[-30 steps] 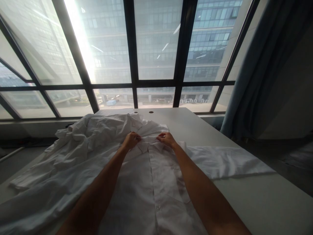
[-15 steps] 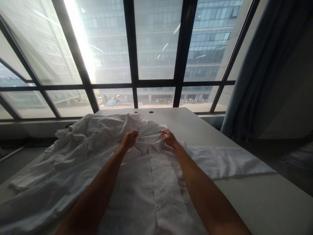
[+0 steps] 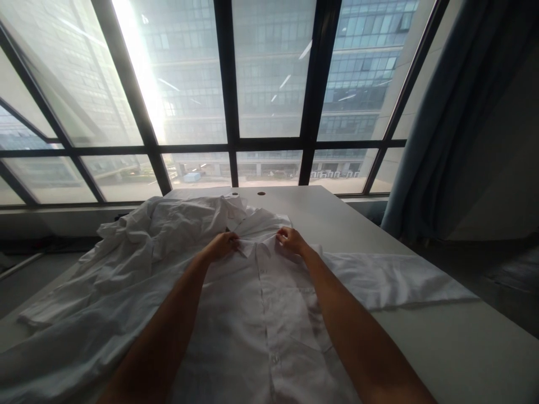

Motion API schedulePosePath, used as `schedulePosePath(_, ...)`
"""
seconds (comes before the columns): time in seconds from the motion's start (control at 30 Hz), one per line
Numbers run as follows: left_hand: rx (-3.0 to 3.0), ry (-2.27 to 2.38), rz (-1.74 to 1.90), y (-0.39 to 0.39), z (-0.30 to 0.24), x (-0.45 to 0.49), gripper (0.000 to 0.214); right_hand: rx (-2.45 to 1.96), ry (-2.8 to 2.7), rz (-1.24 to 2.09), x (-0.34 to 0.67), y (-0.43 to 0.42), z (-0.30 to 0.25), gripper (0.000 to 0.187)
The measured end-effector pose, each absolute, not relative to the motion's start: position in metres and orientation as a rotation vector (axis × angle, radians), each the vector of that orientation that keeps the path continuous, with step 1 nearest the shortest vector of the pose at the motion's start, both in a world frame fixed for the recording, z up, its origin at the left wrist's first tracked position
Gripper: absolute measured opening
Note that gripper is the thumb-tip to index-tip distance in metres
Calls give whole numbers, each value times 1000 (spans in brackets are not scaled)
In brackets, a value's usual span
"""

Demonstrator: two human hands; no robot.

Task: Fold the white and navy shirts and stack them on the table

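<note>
Wide window [image 3: 269,90] behind a grey table [image 3: 442,348]. Flat on the table, a white shirt [image 3: 261,320], front up. At its collar [image 3: 256,227], left hand [image 3: 221,246] and right hand [image 3: 291,240], fingers seemingly pinched on the fabric.

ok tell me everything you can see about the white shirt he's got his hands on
The white shirt is thin, woven-looking cloth, lying front up on the pale table, buttoned down the placket, with a chest pocket. One sleeve is spread flat to the right. The left hand and right hand each pinch its collar. Crumpled white cloth lies against its left side.
</note>
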State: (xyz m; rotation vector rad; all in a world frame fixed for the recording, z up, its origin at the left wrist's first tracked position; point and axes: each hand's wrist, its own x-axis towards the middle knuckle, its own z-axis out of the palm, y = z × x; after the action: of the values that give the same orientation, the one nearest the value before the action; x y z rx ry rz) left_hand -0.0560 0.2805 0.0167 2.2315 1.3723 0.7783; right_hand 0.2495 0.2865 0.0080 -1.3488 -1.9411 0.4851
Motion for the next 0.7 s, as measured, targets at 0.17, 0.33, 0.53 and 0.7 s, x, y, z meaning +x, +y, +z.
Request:
schedulePosePath(0.17, 1932, 1284, 949, 293, 26, -49, 43, -1420, -1871, 521, 241, 296, 27, 26)
schedulePosePath(0.33, 2020, 1747, 807, 293, 35, -30, 45, -1685, -1970, 293, 222, 292, 32, 48)
schedulePosePath(0.53, 2310, 1966, 755, 243, 28, -3, 43, -1658, -2150, -29, 203, 249, 18, 40)
schedulePosePath(0.7, 2413, 1964, 400, 197, 5, -9, 70, -1773, -2313, 203, 205, 219, -3, 64)
